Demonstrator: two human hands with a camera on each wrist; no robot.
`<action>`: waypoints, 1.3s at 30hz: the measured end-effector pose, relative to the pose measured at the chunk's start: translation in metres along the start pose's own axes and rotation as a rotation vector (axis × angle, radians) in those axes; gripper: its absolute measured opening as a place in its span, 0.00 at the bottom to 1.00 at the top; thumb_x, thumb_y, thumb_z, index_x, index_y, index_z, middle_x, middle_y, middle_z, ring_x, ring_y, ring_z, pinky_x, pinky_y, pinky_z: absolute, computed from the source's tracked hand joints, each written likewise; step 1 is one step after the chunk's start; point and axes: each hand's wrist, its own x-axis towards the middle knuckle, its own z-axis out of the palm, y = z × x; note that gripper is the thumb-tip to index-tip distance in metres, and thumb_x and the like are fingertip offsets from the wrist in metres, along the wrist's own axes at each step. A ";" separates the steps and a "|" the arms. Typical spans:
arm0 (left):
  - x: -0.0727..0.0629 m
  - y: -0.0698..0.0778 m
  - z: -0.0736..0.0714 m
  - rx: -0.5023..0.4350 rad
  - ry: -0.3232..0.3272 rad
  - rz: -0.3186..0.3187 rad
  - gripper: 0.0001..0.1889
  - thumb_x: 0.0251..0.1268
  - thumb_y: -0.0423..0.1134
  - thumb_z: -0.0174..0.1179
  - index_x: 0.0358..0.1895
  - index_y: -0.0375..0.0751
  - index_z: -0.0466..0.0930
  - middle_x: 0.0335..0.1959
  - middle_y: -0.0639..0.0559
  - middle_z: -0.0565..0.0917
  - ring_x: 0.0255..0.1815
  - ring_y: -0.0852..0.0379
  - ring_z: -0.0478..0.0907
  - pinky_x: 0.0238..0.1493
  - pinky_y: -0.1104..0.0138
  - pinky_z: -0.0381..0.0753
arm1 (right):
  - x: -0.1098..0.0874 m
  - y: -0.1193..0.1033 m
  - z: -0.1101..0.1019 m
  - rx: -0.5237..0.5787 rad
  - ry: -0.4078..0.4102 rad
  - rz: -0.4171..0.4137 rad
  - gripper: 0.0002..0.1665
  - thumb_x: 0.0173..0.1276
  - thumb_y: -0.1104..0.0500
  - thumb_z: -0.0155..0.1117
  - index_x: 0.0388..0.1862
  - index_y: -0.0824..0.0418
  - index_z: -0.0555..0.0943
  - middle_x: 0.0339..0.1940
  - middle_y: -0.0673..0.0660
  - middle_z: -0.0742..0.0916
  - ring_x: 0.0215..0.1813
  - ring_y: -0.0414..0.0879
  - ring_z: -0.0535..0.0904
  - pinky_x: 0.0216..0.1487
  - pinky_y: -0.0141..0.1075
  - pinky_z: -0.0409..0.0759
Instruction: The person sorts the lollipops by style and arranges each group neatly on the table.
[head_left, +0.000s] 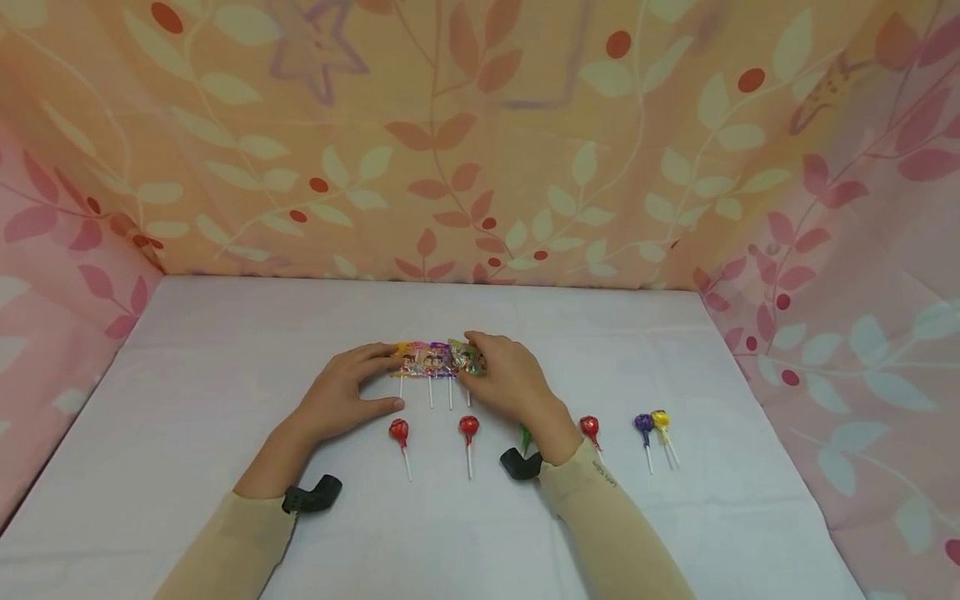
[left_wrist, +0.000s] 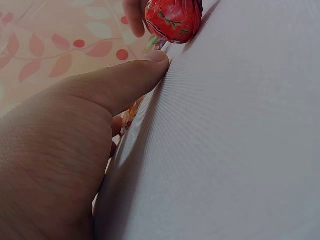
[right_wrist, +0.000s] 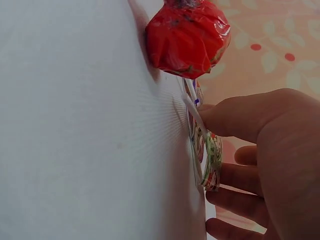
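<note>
Several flat lollipops in printed wrappers lie side by side, sticks toward me: an orange one (head_left: 406, 360) at the left, a pink one (head_left: 430, 358) and a purple one (head_left: 448, 358) beside it. At the right end is a green-wrapped lollipop (head_left: 467, 357), which my right hand (head_left: 513, 379) pinches between thumb and fingers. In the right wrist view this green lollipop (right_wrist: 214, 162) stands tilted against the cloth. My left hand (head_left: 345, 392) rests at the row's left end, fingertips at the orange wrapper and thumb (left_wrist: 135, 80) stretched out near its stick.
Nearer me lie round lollipops: red ones at left (head_left: 399, 430), middle (head_left: 468, 427) and right (head_left: 590, 427), then a purple (head_left: 644, 423) and a yellow one (head_left: 660, 419). My right wrist partly hides a green one (head_left: 526, 437). Patterned curtains (head_left: 480, 167) border the white-covered table (head_left: 225, 350).
</note>
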 end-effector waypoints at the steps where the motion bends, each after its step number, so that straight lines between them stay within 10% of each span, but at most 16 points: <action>1: 0.000 0.000 0.000 0.001 0.000 -0.001 0.38 0.63 0.60 0.80 0.74 0.53 0.82 0.82 0.49 0.73 0.84 0.40 0.64 0.81 0.34 0.59 | 0.000 0.000 0.000 -0.005 0.002 -0.002 0.40 0.72 0.44 0.77 0.78 0.57 0.78 0.69 0.57 0.87 0.68 0.56 0.84 0.70 0.53 0.82; 39: -0.002 -0.003 0.001 -0.060 0.031 0.018 0.36 0.63 0.61 0.79 0.73 0.54 0.83 0.81 0.53 0.73 0.83 0.41 0.65 0.81 0.34 0.60 | -0.006 -0.010 -0.008 -0.085 0.019 -0.064 0.39 0.75 0.41 0.73 0.77 0.58 0.78 0.73 0.57 0.84 0.75 0.54 0.79 0.75 0.51 0.78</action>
